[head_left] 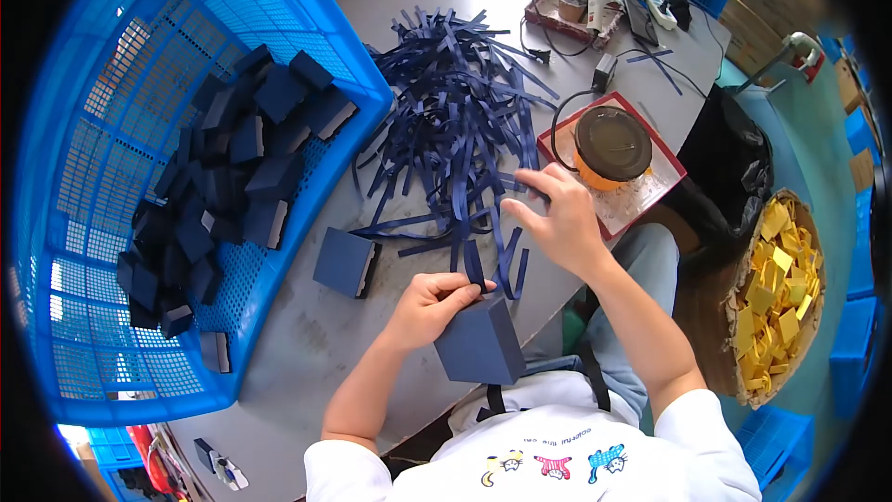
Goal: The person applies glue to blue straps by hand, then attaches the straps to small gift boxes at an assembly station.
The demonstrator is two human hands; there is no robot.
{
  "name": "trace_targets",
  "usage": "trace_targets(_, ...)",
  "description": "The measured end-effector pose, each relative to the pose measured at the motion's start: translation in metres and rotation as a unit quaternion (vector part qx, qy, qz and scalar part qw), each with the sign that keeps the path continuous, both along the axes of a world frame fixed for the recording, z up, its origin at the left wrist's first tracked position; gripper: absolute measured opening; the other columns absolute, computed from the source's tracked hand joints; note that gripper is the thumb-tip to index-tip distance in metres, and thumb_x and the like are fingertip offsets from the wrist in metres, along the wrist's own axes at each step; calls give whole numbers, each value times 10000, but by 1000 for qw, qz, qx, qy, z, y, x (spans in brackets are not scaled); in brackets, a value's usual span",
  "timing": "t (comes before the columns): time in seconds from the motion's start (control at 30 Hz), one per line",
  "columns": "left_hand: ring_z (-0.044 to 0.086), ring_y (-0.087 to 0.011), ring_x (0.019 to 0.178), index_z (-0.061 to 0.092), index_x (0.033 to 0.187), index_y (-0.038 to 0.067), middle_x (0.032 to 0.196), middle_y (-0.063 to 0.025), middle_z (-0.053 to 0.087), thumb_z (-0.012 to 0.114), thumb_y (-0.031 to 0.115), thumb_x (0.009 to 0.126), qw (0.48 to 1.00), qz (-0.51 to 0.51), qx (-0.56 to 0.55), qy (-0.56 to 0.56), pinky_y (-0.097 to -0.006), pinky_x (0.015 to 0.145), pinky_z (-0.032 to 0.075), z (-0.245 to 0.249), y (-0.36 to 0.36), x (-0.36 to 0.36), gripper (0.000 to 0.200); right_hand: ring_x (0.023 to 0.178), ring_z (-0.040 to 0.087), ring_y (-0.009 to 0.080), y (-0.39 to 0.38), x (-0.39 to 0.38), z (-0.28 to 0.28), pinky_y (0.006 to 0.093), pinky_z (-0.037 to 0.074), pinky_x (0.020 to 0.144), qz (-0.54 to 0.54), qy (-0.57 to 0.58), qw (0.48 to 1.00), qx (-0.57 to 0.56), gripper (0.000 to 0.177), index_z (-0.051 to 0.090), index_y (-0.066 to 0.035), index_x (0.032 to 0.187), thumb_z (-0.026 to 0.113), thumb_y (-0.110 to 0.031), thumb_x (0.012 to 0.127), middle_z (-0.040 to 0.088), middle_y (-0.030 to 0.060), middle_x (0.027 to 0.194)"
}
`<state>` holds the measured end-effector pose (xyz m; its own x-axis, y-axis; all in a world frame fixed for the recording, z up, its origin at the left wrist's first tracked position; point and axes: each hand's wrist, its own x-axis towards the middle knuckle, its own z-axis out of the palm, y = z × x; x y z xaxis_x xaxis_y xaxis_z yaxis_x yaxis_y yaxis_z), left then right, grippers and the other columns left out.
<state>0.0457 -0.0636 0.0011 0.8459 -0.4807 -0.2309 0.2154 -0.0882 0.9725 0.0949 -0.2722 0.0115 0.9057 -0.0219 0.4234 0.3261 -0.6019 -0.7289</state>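
My left hand (429, 310) is closed at the top edge of a navy blue box (478, 342), thumb pressed down near its corner. A short strip of navy ribbon (474, 263) stands up from beside that thumb. My right hand (565, 223) is at the right edge of a heap of navy ribbons (451, 121), thumb and forefinger apart. Whether a ribbon touches its other fingers is hard to make out. On the table left of the held box lies another navy box (344, 262), its pale side facing right.
A large blue plastic crate (307, 214) with several navy boxes (223, 177) stands at the left. Right of the ribbons, a red-rimmed tray (641, 200) bears a dark-lidded pot (613, 144) with a cord. Past the table edge are a black bag (734, 167) and a carton of yellow pieces (779, 293).
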Motion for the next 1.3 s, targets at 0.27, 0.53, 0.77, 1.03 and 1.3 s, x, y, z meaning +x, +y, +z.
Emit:
trace_targets(0.27,488,-23,643,661,869,-17,743,13,609,547,100,866,1000,-1,9,5,-186,549,390,-6,-3,-3,163,606,518,60,10,-28,-7,203,385,531,272,329,854,297,131,653,40,791,693,-71,735,587,21,695)
trace_targets(0.53,601,-121,690,653,814,-77,819,-114,663,525,-5,799,990,-2,-119,-77,-223,597,451,26,34,-5,147,560,564,212,-12,-3,-24,302,435,540,32,87,992,90,178,667,10,799,703,-121,685,580,113,666)
trace_targets(0.77,607,-124,764,494,1203,-28,893,-144,651,521,90,864,975,180,-59,-118,-223,670,466,31,22,36,360,590,499,147,-8,11,-9,267,393,546,19,40,986,160,188,634,5,990,547,-79,846,545,89,709)
trace_targets(1.03,593,-86,736,436,1263,44,803,-13,610,655,552,720,982,168,-89,9,-199,664,473,11,33,45,775,539,445,44,-40,-37,17,169,341,470,118,198,861,453,501,365,-38,1326,524,-17,851,600,59,759)
trace_targets(1.3,592,-91,823,590,1074,-6,936,-47,627,593,174,762,978,-64,-162,115,-219,745,477,-2,-11,27,360,592,561,83,-65,-47,18,193,435,504,111,278,843,447,182,553,5,1020,573,-89,865,638,80,765)
